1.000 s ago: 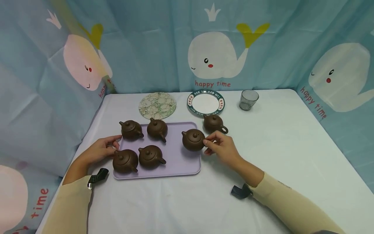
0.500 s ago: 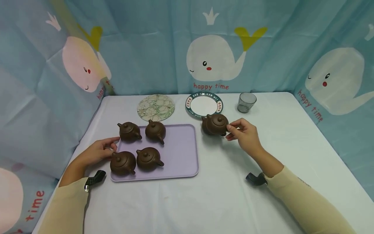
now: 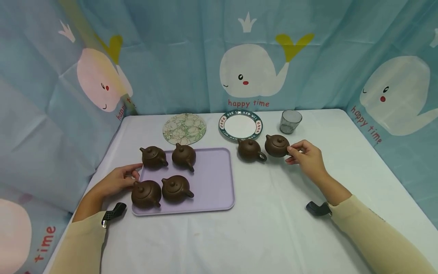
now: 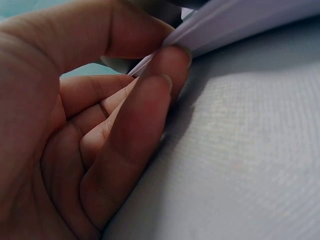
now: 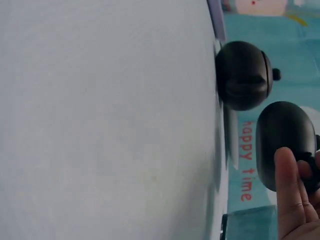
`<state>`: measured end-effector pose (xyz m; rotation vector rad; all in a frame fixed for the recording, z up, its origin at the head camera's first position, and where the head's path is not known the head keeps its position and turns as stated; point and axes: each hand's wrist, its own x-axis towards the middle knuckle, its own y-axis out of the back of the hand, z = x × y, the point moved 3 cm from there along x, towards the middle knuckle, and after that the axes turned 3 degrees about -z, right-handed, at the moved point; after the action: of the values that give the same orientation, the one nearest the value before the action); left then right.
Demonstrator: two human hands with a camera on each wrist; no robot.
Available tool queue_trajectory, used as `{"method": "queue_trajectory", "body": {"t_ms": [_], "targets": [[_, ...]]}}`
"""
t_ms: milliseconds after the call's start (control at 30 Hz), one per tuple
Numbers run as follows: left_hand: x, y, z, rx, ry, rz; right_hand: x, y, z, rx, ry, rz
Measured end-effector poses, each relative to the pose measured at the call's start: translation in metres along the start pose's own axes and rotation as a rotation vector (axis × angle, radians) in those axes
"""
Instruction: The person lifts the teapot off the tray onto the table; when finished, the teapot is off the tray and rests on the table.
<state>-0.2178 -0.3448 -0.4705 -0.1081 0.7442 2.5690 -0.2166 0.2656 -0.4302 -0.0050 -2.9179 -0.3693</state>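
My right hand pinches a brown teapot by its handle. In the right wrist view this teapot hangs above the white tabletop, apart from another teapot standing on it. That standing teapot is just left of the held one in the head view. My left hand is at the left edge of a lilac tray. Up close, the thumb and fingers of the left hand pinch the tray's rim. Several more brown teapots stand on the tray's left half.
Along the back of the table are a round floral mat, a green-rimmed plate and a grey glass cup. Pale blue curtains with whale prints enclose the back and sides.
My right hand has carried its teapot from over the tray's right side, past the standing teapot, to that one's right. The left hand stays at the tray's edge.
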Motion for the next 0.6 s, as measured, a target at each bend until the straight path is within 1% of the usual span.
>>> {"method": "queue_trajectory", "body": {"t_ms": [200, 400, 600], "targets": [[-0.002, 0.0, -0.005, 0.02, -0.004, 0.008, 0.003, 0.006, 0.012, -0.028, -0.06, -0.016], [0.001, 0.0, -0.005, -0.01, -0.012, 0.0, 0.004, 0.011, 0.021, -0.04, -0.112, -0.02], [0.001, -0.001, -0.003, -0.018, -0.01, -0.005, 0.005, 0.011, 0.027, -0.001, -0.137, -0.03]]}}
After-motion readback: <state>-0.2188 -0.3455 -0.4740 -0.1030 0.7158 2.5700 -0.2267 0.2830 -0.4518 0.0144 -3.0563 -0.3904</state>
